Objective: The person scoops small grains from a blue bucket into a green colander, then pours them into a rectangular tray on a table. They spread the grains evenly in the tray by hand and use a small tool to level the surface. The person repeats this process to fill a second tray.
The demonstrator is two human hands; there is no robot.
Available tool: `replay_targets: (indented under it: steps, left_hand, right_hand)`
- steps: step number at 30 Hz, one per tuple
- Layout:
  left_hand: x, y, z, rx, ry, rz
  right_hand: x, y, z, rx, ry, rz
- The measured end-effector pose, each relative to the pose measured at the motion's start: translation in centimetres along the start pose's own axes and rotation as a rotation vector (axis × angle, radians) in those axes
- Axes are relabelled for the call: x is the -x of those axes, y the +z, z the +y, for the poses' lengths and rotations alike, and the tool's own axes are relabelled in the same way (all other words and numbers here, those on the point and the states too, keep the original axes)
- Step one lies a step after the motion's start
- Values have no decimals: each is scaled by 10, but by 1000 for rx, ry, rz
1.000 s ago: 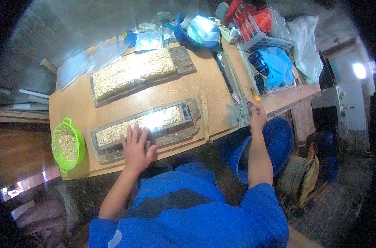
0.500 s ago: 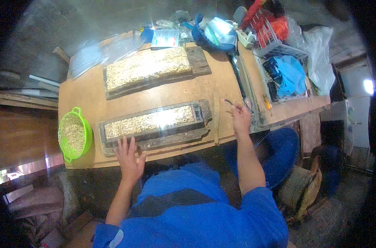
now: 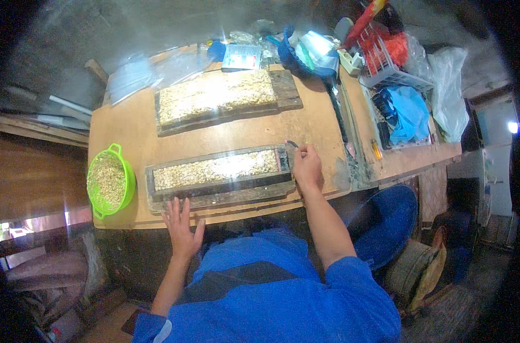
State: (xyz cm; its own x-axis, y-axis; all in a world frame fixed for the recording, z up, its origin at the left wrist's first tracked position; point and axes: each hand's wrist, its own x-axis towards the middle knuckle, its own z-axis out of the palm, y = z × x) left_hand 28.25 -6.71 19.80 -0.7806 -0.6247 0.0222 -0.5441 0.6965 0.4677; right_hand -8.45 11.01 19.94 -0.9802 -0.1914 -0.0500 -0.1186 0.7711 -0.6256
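Observation:
A narrow wooden mould (image 3: 217, 187) full of pale granular pieces (image 3: 215, 170) lies near the table's front edge. My left hand (image 3: 182, 228) has its fingers spread at that mould's front-left edge. My right hand (image 3: 307, 170) pinches a small, thin, dark bent tool (image 3: 292, 144) at the mould's right end. A wider wooden board (image 3: 288, 91) lies behind, bearing a slab of similar pieces (image 3: 217, 100). To the left, a green plastic colander (image 3: 128, 188) holds more loose pieces.
The plywood table (image 3: 122, 131) has plastic sheets (image 3: 131, 80) at its back left. At the right are a crate with blue cloth (image 3: 405, 114), a clear bag (image 3: 448, 94) and an orange-handled tool (image 3: 376, 148). A large blue tub (image 3: 385, 226) stands below.
My right hand has moved left with the small tool, from the table's right section to the mould's right end. My left hand has drawn back toward the near edge. The view has shifted.

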Motion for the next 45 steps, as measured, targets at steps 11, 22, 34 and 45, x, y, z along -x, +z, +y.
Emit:
replay_targets:
  steps: [11, 22, 34, 45]
  left_hand:
    - [11, -3, -15, 24, -107, 34]
    - [-17, -5, -67, 288, -290, 207]
    - [-51, 2, -98, 530, -421, 283]
    - [-37, -24, -75, 756, -406, 426]
  right_hand:
    - [7, -9, -18, 115, 64, -93]
    - [26, -8, 5, -100, -122, -117]
    - [50, 5, 17, -58, -199, -164]
    - [76, -29, -6, -198, -160, -75]
